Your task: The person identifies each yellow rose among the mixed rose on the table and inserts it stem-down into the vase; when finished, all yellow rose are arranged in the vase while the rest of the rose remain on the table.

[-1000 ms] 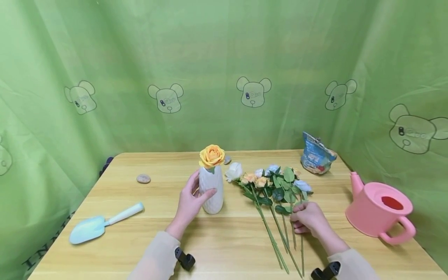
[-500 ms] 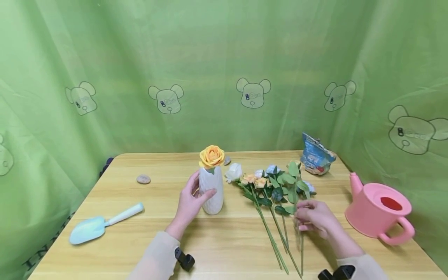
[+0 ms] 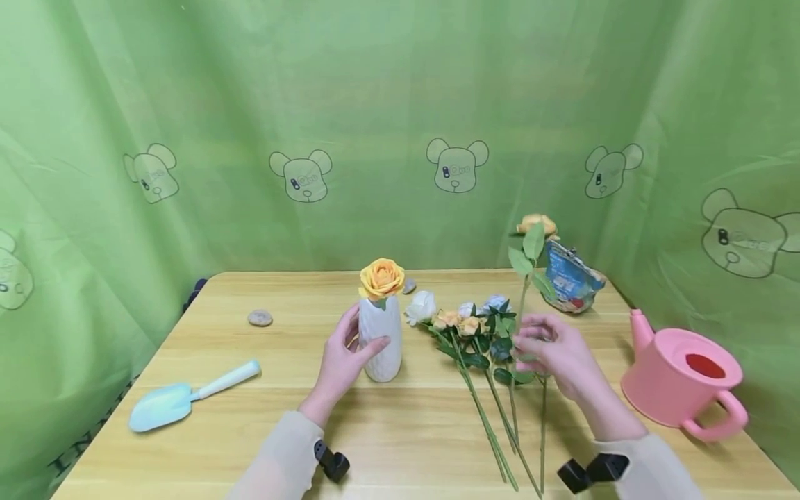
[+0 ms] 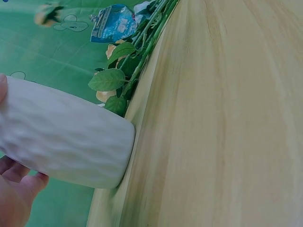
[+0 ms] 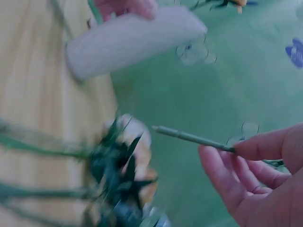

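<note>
My left hand [image 3: 356, 342] grips a white ribbed vase [image 3: 381, 344] that stands mid-table with one orange rose [image 3: 381, 278] in it. In the left wrist view the vase [image 4: 66, 146] fills the left side, with my fingers [image 4: 16, 189] under it. My right hand [image 3: 531, 344] pinches the stem [image 3: 521, 298] of another orange rose [image 3: 536, 223] and holds it upright above the table. The right wrist view shows the bare stem end [image 5: 189, 137] sticking out of that pinch [image 5: 239, 149]. A bunch of loose flowers [image 3: 475, 326] lies between vase and right hand.
A pink watering can [image 3: 678, 378] stands at the right edge, and a blue snack bag [image 3: 571, 281] sits behind the flowers. A light blue trowel [image 3: 187, 397] lies front left. Two pebbles [image 3: 259, 318] [image 3: 407, 285] lie further back. Green cloth walls enclose the table.
My right hand has picked one orange rose out of the lying bunch and raised it upright. The left hand stays on the vase.
</note>
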{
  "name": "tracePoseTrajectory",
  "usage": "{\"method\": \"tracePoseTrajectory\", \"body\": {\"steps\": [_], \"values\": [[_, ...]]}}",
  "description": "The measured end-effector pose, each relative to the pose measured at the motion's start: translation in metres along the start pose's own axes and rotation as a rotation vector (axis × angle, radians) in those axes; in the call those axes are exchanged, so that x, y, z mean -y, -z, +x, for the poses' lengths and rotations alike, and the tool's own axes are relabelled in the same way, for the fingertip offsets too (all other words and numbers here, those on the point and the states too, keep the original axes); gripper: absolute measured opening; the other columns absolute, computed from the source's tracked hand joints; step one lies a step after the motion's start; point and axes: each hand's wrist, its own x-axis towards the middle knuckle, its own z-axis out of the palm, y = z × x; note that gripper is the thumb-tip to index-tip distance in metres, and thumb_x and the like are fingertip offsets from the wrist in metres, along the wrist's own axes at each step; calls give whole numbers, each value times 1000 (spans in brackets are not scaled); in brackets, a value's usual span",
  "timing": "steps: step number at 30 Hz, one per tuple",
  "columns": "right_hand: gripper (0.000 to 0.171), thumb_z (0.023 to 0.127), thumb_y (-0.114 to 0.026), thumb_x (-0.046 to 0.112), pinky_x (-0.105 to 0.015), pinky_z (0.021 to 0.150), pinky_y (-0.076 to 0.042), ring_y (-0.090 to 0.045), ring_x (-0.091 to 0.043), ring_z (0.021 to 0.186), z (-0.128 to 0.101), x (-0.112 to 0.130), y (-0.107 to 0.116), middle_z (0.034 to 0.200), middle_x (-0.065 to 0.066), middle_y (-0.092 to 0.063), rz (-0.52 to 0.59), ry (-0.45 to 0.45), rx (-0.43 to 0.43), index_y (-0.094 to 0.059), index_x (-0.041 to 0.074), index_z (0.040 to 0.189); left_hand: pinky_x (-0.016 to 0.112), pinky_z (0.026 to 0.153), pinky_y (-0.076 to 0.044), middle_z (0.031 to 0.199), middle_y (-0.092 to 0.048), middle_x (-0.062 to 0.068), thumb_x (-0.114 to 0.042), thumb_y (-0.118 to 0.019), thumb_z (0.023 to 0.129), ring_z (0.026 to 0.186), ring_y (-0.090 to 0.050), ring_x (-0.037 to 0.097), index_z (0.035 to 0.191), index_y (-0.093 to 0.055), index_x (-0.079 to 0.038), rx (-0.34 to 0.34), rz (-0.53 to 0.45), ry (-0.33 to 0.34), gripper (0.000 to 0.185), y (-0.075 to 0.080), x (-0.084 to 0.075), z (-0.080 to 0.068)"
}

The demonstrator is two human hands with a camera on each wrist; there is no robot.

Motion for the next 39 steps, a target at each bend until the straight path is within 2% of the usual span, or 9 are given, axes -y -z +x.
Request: {"method": "tracePoseTrajectory", "body": {"steps": [5,12,18,24,29,32,35,39], "values": [[36,83,-64,-3,-40,72,-56,-61,-19,80,14,37,-30,99,-12,-54,93,118,-6,-48,2,115,41,102,-38,131,-51,12,-14,-75,79,121,-47,26,140,-39,-12,9,4,2,71,1,-19,-5],[33,83,-64,-3,-36,70,-56,-64,-21,77,47,89,-79,98,-13,-55,233,293,-39,-50,7,111,42,101,-38,131,-51,12,-13,-74,79,120,-48,27,139,-39,-13,15,17,-2,69,1,-22,-5],[32,83,-64,-5,-38,66,-57,-64,-23,76,71,108,-121,93,-13,-57,296,438,11,-51,5,110,41,101,-39,132,-51,12,-12,-75,78,120,-48,28,138,-41,-12,14,1,3,69,1,-21,-3],[33,84,-63,-4,-38,66,-57,-64,-24,74,88,108,-145,92,-14,-57,269,489,33,-50,-2,113,39,101,-39,133,-50,12,-11,-74,79,120,-48,26,139,-40,-12,19,1,0,69,2,-20,-2],[35,85,-65,0,-32,70,-57,-61,-20,76,91,98,-149,93,-14,-59,83,484,24,-51,-4,116,39,101,-39,133,-50,10,-12,-74,80,121,-48,25,139,-39,-13,31,0,-15,69,0,-19,-3],[30,85,-65,3,-28,72,-55,-59,-18,80,91,88,-147,94,-14,-61,-47,486,35,-56,-3,113,39,101,-39,134,-50,11,-12,-74,80,121,-48,25,140,-39,-12,34,5,-33,69,-1,-19,-3],[24,85,-64,4,-33,72,-55,-59,-20,80,92,73,-143,95,-13,-63,-117,462,74,-61,-1,109,40,101,-39,134,-49,11,-11,-74,80,121,-47,26,140,-39,-10,30,4,-39,69,-1,-19,-2],[20,87,-64,5,-39,70,-57,-62,-25,79,91,48,-137,95,-16,-64,-137,384,151,-63,-2,105,39,101,-39,134,-49,13,-10,-74,79,120,-48,26,140,-38,-10,18,0,-21,71,1,-19,-3]]}}
